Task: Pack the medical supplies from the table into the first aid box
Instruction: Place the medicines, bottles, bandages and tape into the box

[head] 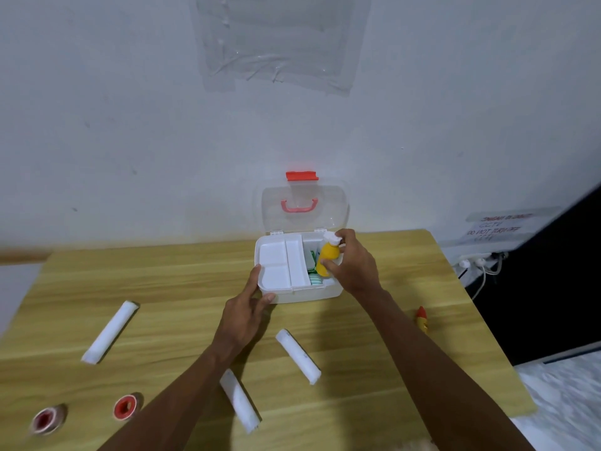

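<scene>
Desk [182, 288]: pale yellow wood, streaked with grain. First aid box [305, 296]: white base, clear lid [335, 203], red latch [301, 176], pink-red handle [299, 206]; inner tray [276, 258] plain white. Bottle [328, 255]: yellow body, white cap [330, 237]. In the box, green packets [313, 255] and a pack [314, 280] striped teal and white. Three bandage rolls [110, 332] [298, 355] [240, 400]: plain white. Two tape rolls [125, 406] [48, 418]: pale rims, red cores. Small tube [422, 319] near the desk's right edge: red top, yellow body. Wall [130, 125]: pale grey-white, unpatterned.
</scene>
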